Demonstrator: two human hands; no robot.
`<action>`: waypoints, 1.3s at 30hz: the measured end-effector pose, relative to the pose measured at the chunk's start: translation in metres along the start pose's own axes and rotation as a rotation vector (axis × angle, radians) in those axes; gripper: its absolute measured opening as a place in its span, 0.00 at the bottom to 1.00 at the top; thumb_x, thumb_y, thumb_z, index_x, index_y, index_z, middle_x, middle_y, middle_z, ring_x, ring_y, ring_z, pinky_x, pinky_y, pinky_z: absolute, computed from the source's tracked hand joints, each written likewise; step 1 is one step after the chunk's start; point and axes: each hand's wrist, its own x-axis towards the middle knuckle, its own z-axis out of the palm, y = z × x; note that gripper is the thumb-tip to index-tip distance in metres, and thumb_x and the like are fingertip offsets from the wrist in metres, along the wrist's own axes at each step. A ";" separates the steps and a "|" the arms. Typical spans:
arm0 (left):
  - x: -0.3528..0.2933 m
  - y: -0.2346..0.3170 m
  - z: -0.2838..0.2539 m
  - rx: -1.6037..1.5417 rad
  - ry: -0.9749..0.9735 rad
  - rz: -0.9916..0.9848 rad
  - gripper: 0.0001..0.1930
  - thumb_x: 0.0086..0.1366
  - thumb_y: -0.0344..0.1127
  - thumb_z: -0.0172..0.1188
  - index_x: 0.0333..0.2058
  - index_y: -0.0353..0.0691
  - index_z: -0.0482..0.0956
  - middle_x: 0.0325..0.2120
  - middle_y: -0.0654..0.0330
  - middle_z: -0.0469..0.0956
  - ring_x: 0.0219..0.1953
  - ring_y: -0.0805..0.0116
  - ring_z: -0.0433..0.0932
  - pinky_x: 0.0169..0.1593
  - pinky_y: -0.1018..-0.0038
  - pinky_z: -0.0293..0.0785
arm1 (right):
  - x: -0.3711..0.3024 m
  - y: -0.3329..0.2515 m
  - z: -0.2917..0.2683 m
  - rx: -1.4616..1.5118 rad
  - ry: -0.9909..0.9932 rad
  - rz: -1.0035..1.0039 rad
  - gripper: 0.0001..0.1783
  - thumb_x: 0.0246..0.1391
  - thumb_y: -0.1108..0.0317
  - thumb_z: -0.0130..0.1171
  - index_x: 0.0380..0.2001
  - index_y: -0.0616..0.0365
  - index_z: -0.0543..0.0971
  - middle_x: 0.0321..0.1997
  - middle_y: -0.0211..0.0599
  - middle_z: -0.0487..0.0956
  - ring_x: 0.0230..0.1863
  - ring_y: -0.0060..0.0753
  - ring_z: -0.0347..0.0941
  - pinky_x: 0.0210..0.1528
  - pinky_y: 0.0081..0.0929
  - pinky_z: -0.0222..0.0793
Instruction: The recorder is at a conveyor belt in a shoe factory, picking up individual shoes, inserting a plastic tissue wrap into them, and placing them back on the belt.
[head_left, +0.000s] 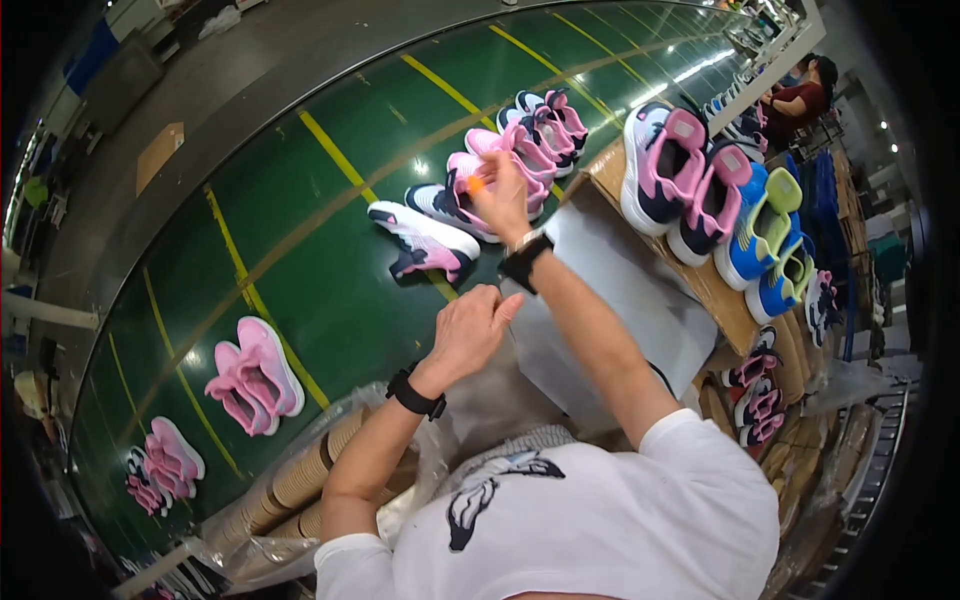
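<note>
Pink-and-navy sneaker [460, 202] on green conveyor belt [330, 270], front part of a tight row, right hand [502, 190] over it. Right fingers bent at the shoe, small orange patch by the fingertips; firm grip or just touching, cannot tell. Left hand [468, 330] near belt edge, fingers curled, thumb apart, palm hidden; nothing visible in it, can't tell if fully closed.

Progress, judging by layout: most row sneakers stand upright, close together; one white-soled sneaker [428, 238] is left on its side just beside them. Lacing and inside finish too small to check.

Around: pink pair [258, 375] well apart on belt, another pink group [170, 462] farther left. Cardboard box [608, 180] right of row carries pink-navy sneakers [665, 165] and blue-yellow sneakers [765, 230]. Grey sheet [590, 300] under right forearm. Plastic-wrapped brown rolls [290, 485] below belt. Seated co-worker [798, 105] far off. In the way: right hand hides part of the row; box crowds its right side.
</note>
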 end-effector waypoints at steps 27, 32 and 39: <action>-0.142 -0.237 -0.125 0.656 -0.025 -1.019 0.13 0.52 0.40 0.58 0.32 0.37 0.77 0.28 0.50 0.80 0.32 0.50 0.80 0.34 0.58 0.76 | -0.113 -0.001 0.217 -0.325 -0.696 -0.104 0.08 0.36 0.65 0.59 0.17 0.58 0.77 0.22 0.49 0.76 0.26 0.50 0.74 0.33 0.45 0.71; -0.215 -0.272 -0.158 0.751 0.016 -1.233 0.19 0.52 0.42 0.61 0.36 0.31 0.74 0.32 0.44 0.79 0.36 0.48 0.79 0.41 0.59 0.74 | -0.096 -0.044 0.241 0.057 -1.356 -0.387 0.21 0.39 0.51 0.67 0.20 0.61 0.78 0.20 0.51 0.76 0.27 0.51 0.75 0.32 0.40 0.70; -0.249 -0.298 -0.163 0.755 0.133 -1.141 0.21 0.51 0.40 0.60 0.37 0.28 0.71 0.29 0.42 0.78 0.34 0.43 0.78 0.40 0.55 0.72 | 0.191 0.111 0.076 -0.986 -0.026 -0.028 0.13 0.38 0.69 0.60 0.32 0.59 0.76 0.35 0.45 0.76 0.39 0.47 0.72 0.41 0.38 0.70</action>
